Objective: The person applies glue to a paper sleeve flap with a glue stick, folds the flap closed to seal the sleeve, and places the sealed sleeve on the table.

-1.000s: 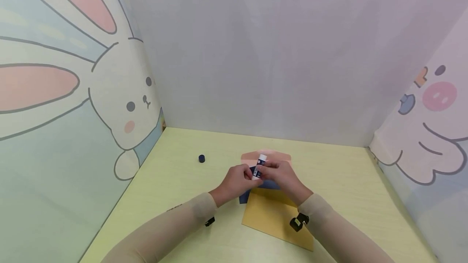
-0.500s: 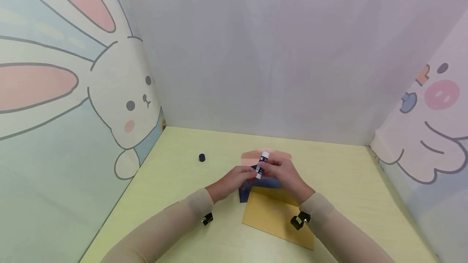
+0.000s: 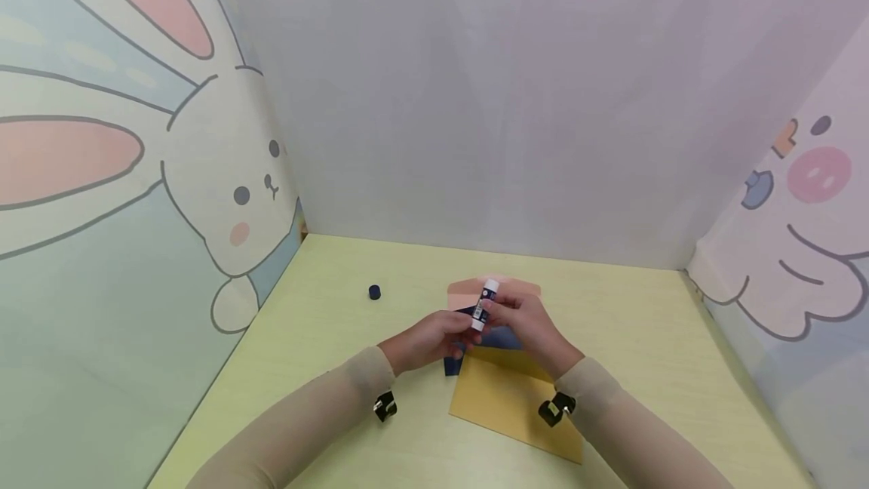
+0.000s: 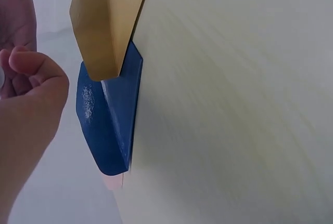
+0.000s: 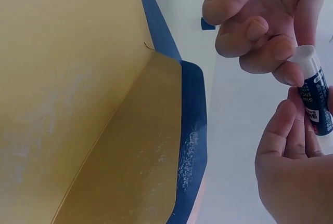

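Note:
Above the paper in the head view, a white and navy glue stick (image 3: 485,302) leans with its upper end to the right. My right hand (image 3: 533,325) pinches its barrel between thumb and fingers. At the lower white end, my left hand (image 3: 428,338) grips with thumb and forefinger; its other fingers curl loosely, as the right wrist view shows. Below lie a yellow envelope (image 3: 505,402), a blue envelope (image 3: 452,365) and a pink envelope (image 3: 463,291), overlapping in a row. Whitish smears mark the yellow flap (image 5: 135,146) and the blue flap (image 5: 190,156).
A small dark blue cap (image 3: 374,292) stands on the pale table (image 3: 339,338), left of the envelopes. A grey-white wall (image 3: 502,112) rises at the back, with cartoon-printed panels on either side. Small black devices (image 3: 558,409) are strapped at both wrists.
The left hand's fingers have loosened from a tighter curl and shifted around the glue stick's lower end. The glue stick has risen slightly in the head view. The envelopes and cap stay put.

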`<state>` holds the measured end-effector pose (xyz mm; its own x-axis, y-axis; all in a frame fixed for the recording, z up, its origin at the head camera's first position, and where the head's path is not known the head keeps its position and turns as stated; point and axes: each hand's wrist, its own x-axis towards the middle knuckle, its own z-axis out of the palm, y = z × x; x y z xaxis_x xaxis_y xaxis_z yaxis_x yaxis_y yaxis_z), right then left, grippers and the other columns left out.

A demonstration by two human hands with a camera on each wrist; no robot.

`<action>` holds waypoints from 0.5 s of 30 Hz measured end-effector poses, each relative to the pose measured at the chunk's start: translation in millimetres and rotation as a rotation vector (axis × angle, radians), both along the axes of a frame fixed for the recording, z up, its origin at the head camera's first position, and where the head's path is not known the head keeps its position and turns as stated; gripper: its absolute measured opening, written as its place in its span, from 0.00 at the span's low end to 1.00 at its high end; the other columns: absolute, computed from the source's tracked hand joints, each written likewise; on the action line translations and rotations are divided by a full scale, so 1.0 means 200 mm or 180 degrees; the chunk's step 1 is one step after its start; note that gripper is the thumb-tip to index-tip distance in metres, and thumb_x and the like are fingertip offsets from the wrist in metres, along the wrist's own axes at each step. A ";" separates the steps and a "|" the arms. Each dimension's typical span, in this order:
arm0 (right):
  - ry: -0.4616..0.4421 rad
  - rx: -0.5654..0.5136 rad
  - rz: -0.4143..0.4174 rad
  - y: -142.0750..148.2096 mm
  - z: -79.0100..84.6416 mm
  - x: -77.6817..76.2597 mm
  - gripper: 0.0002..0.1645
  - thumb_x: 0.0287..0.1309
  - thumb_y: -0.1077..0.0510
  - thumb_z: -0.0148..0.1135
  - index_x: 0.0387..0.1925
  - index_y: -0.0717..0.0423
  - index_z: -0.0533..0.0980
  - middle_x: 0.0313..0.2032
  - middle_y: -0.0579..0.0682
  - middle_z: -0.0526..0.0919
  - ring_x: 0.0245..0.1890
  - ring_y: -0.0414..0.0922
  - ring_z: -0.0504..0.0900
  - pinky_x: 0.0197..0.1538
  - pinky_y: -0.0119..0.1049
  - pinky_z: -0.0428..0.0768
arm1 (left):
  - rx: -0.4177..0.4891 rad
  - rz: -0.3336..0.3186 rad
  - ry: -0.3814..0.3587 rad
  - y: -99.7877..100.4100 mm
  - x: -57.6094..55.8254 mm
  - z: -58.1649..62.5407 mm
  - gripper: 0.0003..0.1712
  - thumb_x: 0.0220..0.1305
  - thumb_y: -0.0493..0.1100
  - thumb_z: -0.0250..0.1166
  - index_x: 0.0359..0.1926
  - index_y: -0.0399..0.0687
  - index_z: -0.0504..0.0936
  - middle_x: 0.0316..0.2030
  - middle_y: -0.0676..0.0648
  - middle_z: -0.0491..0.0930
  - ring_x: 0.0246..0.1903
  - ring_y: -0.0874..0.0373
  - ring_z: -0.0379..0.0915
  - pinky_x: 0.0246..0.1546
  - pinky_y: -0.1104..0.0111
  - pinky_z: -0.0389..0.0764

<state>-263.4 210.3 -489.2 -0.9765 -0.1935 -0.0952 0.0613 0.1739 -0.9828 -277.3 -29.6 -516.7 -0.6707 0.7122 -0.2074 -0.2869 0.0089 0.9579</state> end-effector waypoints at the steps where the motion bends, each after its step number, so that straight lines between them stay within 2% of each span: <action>1: -0.0013 0.0013 -0.0008 0.00 0.00 0.00 0.20 0.87 0.51 0.71 0.58 0.66 0.89 0.44 0.43 0.95 0.45 0.45 0.93 0.63 0.43 0.90 | -0.0006 0.0006 0.0008 0.00 0.00 0.00 0.27 0.98 0.49 0.50 0.77 0.34 0.79 0.51 0.53 0.84 0.51 0.54 0.75 0.48 0.67 0.75; 6: 0.0006 0.0032 -0.0001 0.00 0.01 0.00 0.21 0.88 0.51 0.70 0.60 0.67 0.88 0.45 0.44 0.96 0.46 0.46 0.93 0.68 0.53 0.90 | -0.0097 0.0124 0.0077 0.01 0.01 0.01 0.25 0.98 0.49 0.53 0.70 0.34 0.84 0.48 0.53 0.84 0.50 0.55 0.76 0.48 0.67 0.76; 11: 0.0058 0.0028 0.0009 0.01 0.02 0.00 0.21 0.88 0.52 0.69 0.60 0.69 0.88 0.44 0.43 0.95 0.45 0.44 0.92 0.66 0.51 0.91 | -0.0208 0.0327 0.0204 0.03 0.02 0.01 0.25 0.95 0.50 0.59 0.65 0.29 0.86 0.46 0.51 0.84 0.48 0.55 0.77 0.48 0.68 0.79; 15: 0.0064 0.0062 -0.0025 0.00 0.02 0.01 0.20 0.88 0.53 0.69 0.60 0.69 0.88 0.45 0.43 0.94 0.46 0.45 0.91 0.65 0.49 0.91 | -0.0378 0.0496 0.0418 0.04 0.04 0.01 0.27 0.92 0.52 0.65 0.63 0.27 0.86 0.46 0.45 0.84 0.46 0.55 0.78 0.49 0.67 0.81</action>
